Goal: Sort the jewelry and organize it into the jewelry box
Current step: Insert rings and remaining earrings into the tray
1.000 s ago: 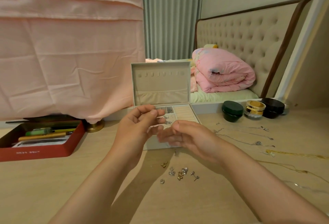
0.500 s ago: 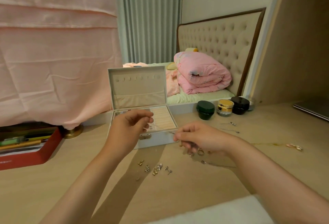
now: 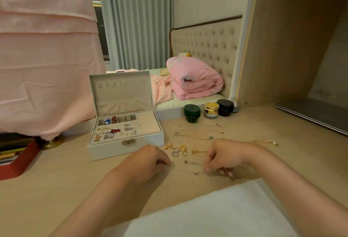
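Head view, thin chain [image 3: 196, 173] (faint) held between left grip [image 3: 150, 161], right grip [image 3: 224, 158]

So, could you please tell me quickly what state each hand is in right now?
Left hand: closed, apparently pinching one end of the thin chain.
Right hand: closed, apparently pinching its other end.

White jewelry box [image 3: 105, 150], lid [image 3: 122, 93] upright, earrings [image 3: 113, 131] inside; rings [image 3: 177, 152] and chains [image 3: 195, 138] loose beside it.
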`<state>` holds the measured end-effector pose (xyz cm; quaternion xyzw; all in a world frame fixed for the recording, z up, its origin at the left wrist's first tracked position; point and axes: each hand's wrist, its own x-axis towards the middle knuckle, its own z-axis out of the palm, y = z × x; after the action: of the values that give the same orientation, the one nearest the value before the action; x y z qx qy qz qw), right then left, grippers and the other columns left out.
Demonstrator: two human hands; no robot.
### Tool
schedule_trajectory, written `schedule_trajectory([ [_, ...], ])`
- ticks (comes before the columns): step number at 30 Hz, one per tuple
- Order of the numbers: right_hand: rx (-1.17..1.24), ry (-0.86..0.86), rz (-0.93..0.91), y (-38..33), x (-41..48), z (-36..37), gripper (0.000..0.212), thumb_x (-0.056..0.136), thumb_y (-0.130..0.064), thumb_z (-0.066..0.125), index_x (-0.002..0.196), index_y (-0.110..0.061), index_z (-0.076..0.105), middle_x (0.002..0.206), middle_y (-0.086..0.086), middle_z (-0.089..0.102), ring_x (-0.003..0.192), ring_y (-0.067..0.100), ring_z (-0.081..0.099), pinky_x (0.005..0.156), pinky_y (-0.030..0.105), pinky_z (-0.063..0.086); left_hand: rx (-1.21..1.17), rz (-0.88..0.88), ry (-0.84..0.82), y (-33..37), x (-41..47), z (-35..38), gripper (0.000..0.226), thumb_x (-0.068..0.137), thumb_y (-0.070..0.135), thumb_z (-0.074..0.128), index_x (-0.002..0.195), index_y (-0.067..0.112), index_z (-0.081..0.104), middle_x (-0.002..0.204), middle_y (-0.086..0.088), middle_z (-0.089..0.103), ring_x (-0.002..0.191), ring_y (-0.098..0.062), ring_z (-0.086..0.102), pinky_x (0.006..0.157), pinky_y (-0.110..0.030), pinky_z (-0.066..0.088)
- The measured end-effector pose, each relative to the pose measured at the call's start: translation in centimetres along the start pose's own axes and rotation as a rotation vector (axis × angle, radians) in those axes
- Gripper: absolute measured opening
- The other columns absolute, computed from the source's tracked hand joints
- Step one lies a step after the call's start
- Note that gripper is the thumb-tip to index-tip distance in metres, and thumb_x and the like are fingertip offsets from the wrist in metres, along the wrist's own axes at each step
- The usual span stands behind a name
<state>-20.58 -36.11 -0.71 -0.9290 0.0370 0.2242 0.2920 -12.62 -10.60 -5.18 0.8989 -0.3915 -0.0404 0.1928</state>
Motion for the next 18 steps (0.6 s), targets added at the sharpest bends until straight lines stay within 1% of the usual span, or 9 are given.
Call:
schedule_trajectory([
  [2,-0.050,0.010,0.035,0.2,-0.3,0.7,0.003,0.084,-0.018,0.078,0.087,-0.017,0.079,0.071,0.003,0.070,0.055,0.017,0.059,0.062,0.032,0.055,0.067,-0.005,0.002,0.2,0.2,0.6,0.014,0.091,0.026,0.066,0.098,0.032,0.077,0.094,0.023,0.066,0.086,0.005,0.058,0.082,-0.019,0.047],
  [4,-0.083,0.056,0.038,0.4,-0.2,1.3,0.003,0.081,-0.018,0.080,0.083,-0.020,0.079,0.075,0.002,0.073,0.057,0.018,0.063,0.061,0.031,0.057,0.134,0.003,0.032,0.4,0.2,1.0,0.013,0.091,0.031,0.066,0.099,0.036,0.076,0.093,0.024,0.060,0.090,0.002,0.054,0.080,-0.021,0.045],
  [6,-0.149,0.112,0.028,0.5,0.1,1.7,0.010,0.079,-0.017,0.081,0.083,-0.026,0.079,0.083,-0.001,0.077,0.071,0.023,0.073,0.069,0.035,0.063,0.161,0.008,0.061,0.5,0.1,1.2,0.013,0.091,0.034,0.066,0.099,0.039,0.075,0.094,0.023,0.056,0.091,0.001,0.052,0.078,-0.021,0.044],
  [7,-0.177,0.128,0.028,0.4,0.1,1.7,0.013,0.078,-0.017,0.080,0.085,-0.028,0.079,0.086,-0.003,0.077,0.078,0.024,0.075,0.074,0.037,0.064,0.158,0.007,0.066,0.5,0.1,1.2,0.013,0.090,0.035,0.066,0.098,0.039,0.075,0.095,0.023,0.057,0.091,0.001,0.053,0.079,-0.021,0.045],
  [9,-0.223,0.152,0.011,-0.3,0.0,1.5,0.021,0.078,-0.014,0.079,0.090,-0.031,0.080,0.089,-0.009,0.075,0.085,0.020,0.073,0.079,0.037,0.063,0.138,-0.005,0.053,0.4,-0.1,1.0,0.012,0.089,0.036,0.066,0.099,0.040,0.074,0.099,0.021,0.057,0.089,0.001,0.053,0.081,-0.025,0.048],
  [11,-0.238,0.191,-0.021,-1.3,-0.1,1.3,0.026,0.080,-0.011,0.077,0.095,-0.032,0.079,0.093,-0.015,0.072,0.089,0.014,0.070,0.082,0.035,0.062,0.119,-0.023,0.040,0.1,-0.3,0.6,0.015,0.090,0.038,0.065,0.103,0.041,0.072,0.102,0.021,0.057,0.087,0.000,0.051,0.082,-0.027,0.049],
  [13,-0.249,0.237,-0.067,-2.4,0.3,1.0,0.023,0.085,-0.016,0.076,0.100,-0.033,0.079,0.098,-0.017,0.070,0.093,0.009,0.066,0.087,0.032,0.059,0.120,-0.040,0.058,-0.7,-0.3,-0.1,0.019,0.093,0.035,0.062,0.110,0.040,0.070,0.106,0.020,0.057,0.088,0.000,0.053,0.082,-0.027,0.050],
  [15,-0.268,0.274,-0.111,-3.5,1.1,0.9,0.019,0.088,-0.020,0.074,0.102,-0.033,0.078,0.101,-0.016,0.071,0.095,0.006,0.065,0.090,0.031,0.057,0.114,-0.060,0.094,-1.5,-0.3,-0.8,0.022,0.095,0.029,0.061,0.112,0.039,0.069,0.107,0.020,0.058,0.089,-0.001,0.057,0.082,-0.029,0.052],
  [18,-0.269,0.309,-0.126,-4.8,3.0,0.6,0.016,0.090,-0.022,0.072,0.101,-0.032,0.078,0.102,-0.014,0.072,0.097,0.009,0.065,0.091,0.034,0.056,0.108,-0.079,0.161,-2.3,-0.1,-1.3,0.021,0.096,0.029,0.060,0.112,0.038,0.069,0.105,0.021,0.059,0.086,-0.001,0.057,0.080,-0.028,0.053],
])
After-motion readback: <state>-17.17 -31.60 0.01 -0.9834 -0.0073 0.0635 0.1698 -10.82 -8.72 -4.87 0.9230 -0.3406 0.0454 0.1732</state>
